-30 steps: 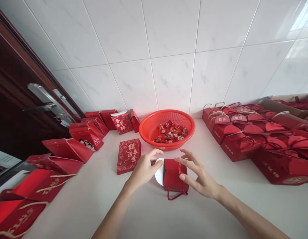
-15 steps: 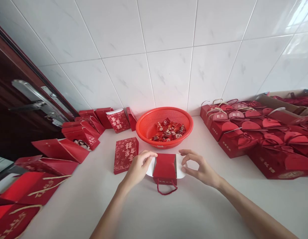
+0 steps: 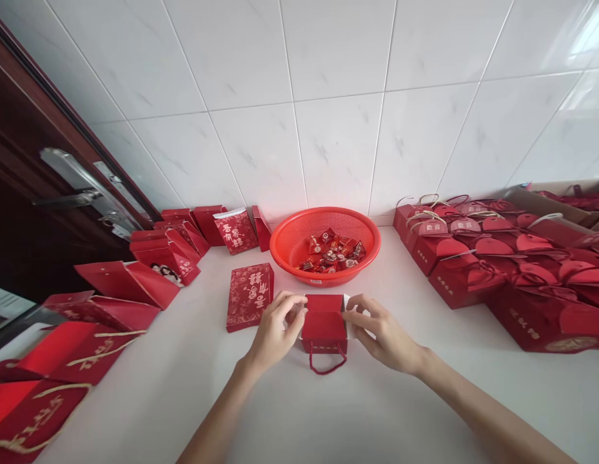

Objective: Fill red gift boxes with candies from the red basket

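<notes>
A small red gift box [image 3: 323, 325] with a dark red rope handle [image 3: 328, 371] sits on the white counter in front of me, its top open. My left hand [image 3: 278, 330] curls at its left side, thumb and forefinger pinching the side flap. On the opposite side, my right hand [image 3: 383, 332] has its fingers bent over the right flap, fingertips at the box edge. Only slivers of the flaps' white inner faces show. Just left of my left hand lies a flat red patterned box [image 3: 249, 298] with pale lettering.
Behind the box stands a red plastic basket [image 3: 284, 263] with several wrapped candies [image 3: 331, 251]. Open red boxes [image 3: 129, 283] line the left side near a dark door [image 3: 19, 193]. Closed red gift boxes [image 3: 466, 283] are packed together on the right. A tiled wall [image 3: 338, 148] rises behind.
Both hands have moved in toward the box, and its white side flaps, spread outward before, are now folded up against the sides. The view has shifted slightly.
</notes>
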### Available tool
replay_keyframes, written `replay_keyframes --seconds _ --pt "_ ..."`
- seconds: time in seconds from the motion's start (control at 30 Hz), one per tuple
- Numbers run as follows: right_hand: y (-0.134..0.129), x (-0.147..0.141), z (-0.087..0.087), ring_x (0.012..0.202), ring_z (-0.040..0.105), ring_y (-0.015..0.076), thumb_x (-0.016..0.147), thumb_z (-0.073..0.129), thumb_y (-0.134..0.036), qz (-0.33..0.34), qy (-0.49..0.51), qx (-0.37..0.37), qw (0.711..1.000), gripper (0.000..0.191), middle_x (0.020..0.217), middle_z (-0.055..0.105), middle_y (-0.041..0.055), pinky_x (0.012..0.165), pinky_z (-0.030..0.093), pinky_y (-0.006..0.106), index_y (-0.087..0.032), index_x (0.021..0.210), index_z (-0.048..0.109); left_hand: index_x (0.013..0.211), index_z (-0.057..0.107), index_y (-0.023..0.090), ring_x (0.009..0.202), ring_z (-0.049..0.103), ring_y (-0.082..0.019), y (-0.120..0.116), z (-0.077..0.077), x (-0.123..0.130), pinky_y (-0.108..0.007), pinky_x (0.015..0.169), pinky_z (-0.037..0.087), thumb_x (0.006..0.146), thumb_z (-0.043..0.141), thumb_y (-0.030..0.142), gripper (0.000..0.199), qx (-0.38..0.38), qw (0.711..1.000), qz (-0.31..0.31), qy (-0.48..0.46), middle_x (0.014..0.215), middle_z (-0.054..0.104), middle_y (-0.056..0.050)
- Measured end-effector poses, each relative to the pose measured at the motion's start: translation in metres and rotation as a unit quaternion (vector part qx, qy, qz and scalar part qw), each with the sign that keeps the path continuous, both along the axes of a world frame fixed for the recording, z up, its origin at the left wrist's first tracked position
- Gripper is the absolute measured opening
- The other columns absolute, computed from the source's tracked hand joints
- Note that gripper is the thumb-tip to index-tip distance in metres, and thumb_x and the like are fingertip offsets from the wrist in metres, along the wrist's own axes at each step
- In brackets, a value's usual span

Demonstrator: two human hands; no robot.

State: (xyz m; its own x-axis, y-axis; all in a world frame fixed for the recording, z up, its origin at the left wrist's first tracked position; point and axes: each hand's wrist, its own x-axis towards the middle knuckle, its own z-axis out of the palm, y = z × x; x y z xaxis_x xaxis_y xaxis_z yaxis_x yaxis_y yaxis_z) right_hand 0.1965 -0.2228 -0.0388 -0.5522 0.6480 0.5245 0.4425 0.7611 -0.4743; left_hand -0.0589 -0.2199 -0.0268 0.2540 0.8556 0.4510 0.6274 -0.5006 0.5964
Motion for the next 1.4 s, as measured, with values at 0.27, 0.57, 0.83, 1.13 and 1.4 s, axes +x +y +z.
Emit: replay_keyframes --seconds 0.27,0.57,0.83,1.13,1.4 --pt "0.005 -0.005 0.007 0.081 0.060 0.0203 0.095 0.039 -0.011 -0.035 -0.044 -0.005 0.998 0.058 0.100 0.061 0.0099 0.073 0.053 0.037 -0.022 0.152 0.036 0.088 0.058 0.020 0.070 0.054 -0.013 -0.004 0.012 -0.006 -0.028 0.070 0.049 0.087 0.066 0.049 0.030 -0.065 0.997 -0.045 -0.008 0.086 0.055 -0.001" --pt "0.016 -0.012 0.018 0.059 0.053 0.0148 0.093 0.053 -0.028 -0.092 -0.068 -0.146 0.983 0.053 0.076 0.060 0.0018 0.059 0.044 0.028 -0.014 0.144 0.049 0.138 0.055 0.027 0.111 0.060 -0.029 -0.013 0.023 -0.004 -0.042 0.094 0.054 0.068 0.076 0.069 0.084 -0.167 0.979 -0.094 0.074 0.138 0.049 -0.012" --pt "0.010 -0.015 0.034 0.055 0.054 0.0152 0.089 0.052 -0.025 -0.120 -0.126 -0.236 0.956 0.046 0.061 0.061 -0.0012 0.057 0.036 0.026 -0.012 0.132 0.061 0.145 0.049 0.024 0.138 0.045 -0.041 -0.029 0.028 0.004 -0.052 0.107 0.048 0.066 0.077 0.071 0.097 -0.190 0.963 -0.097 0.166 0.157 0.035 -0.016" --pt "0.016 -0.017 0.039 0.059 0.058 0.0165 0.088 0.052 -0.024 -0.131 -0.142 -0.243 0.951 0.048 0.065 0.066 0.0012 0.059 0.037 0.025 -0.012 0.135 0.060 0.143 0.052 0.026 0.140 0.044 -0.038 -0.024 0.023 0.008 -0.051 0.109 0.048 0.068 0.085 0.051 0.086 -0.154 0.971 -0.070 0.169 0.158 0.039 -0.014" --pt "0.018 -0.016 0.041 0.055 0.057 0.0155 0.089 0.050 -0.023 -0.129 -0.121 -0.244 0.954 0.052 0.061 0.065 -0.0006 0.058 0.038 0.025 -0.011 0.139 0.056 0.136 0.058 0.026 0.135 0.050 -0.035 -0.017 0.021 0.008 -0.048 0.106 0.051 0.072 0.083 0.039 0.070 -0.121 0.978 -0.058 0.162 0.155 0.044 -0.012"
